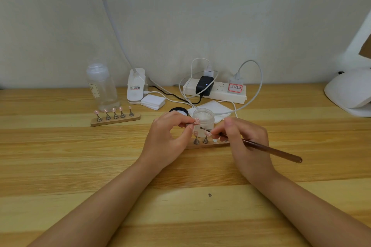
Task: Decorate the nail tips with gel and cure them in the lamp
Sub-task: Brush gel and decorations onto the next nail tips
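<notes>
Your left hand (166,138) pinching a pink nail tip (197,120), your right hand (246,142) gripping a brush (261,147), bristles just beside the tip, open gel jar (203,120) behind

Both bare forearms are stretched forward, converging toward the middle. The left hand (168,136) is raised with fingers (180,119) curled into a pinch. The right hand (247,142) is closed in a writing grip, thumb uppermost.
</notes>
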{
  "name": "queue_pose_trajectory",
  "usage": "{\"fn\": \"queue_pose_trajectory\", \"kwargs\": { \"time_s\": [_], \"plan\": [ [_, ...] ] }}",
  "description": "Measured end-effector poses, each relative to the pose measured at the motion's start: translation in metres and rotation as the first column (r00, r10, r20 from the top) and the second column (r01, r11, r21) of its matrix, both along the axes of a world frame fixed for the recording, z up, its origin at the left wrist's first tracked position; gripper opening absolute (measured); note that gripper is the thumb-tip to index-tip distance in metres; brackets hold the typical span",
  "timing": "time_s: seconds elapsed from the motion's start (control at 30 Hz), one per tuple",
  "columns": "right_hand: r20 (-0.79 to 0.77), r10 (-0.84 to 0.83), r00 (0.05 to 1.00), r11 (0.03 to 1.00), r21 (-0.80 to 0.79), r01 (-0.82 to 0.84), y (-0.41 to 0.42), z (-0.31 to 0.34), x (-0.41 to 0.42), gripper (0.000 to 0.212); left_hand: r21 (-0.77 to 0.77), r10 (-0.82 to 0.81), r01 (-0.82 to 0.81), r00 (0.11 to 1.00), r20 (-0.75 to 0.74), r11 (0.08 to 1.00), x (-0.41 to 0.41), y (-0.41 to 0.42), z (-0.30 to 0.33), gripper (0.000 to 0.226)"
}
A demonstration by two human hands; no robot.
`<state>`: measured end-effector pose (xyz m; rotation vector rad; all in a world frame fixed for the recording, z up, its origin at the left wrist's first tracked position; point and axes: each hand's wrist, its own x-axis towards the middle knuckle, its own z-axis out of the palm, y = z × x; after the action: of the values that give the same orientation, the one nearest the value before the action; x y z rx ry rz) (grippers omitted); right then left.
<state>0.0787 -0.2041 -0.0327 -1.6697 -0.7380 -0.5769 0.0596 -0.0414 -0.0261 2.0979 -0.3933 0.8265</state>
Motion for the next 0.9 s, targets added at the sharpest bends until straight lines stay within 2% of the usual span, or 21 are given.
{"fn": "queue_pose_trajectory", "kwargs": {
  "time_s": [0.33,0.57,0.77,0.9],
  "plan": [
    [-0.001,-0.017,1.0,1.0,-0.021,0.017,0.0046,0.0015,0.0003,0.028,0.03,-0.018,0.019,1.0,-0.016,0.999,0.0008,0.0003,-0.0001,0.015],
    [0.005,-0.006,1.0,1.0,-0.027,0.006,0.0039,0.0003,0.0005,0.034,0.03,-0.034,0.035,0.999,-0.036,0.999,0.0011,0.0007,-0.0004,0.014],
    [0.004,-0.01,1.0,0.999,0.044,0.009,0.002,-0.0001,-0.0007,0.041,0.011,-0.03,0.031,0.999,-0.04,0.999,-0.0013,-0.0002,0.0011,0.017],
    [0.036,-0.03,0.999,0.999,0.014,0.029,0.0012,0.0025,-0.0003,0.037,0.0,-0.018,0.018,0.999,-0.051,1.0,-0.001,-0.0001,0.0014,0.016]
  ]
}}
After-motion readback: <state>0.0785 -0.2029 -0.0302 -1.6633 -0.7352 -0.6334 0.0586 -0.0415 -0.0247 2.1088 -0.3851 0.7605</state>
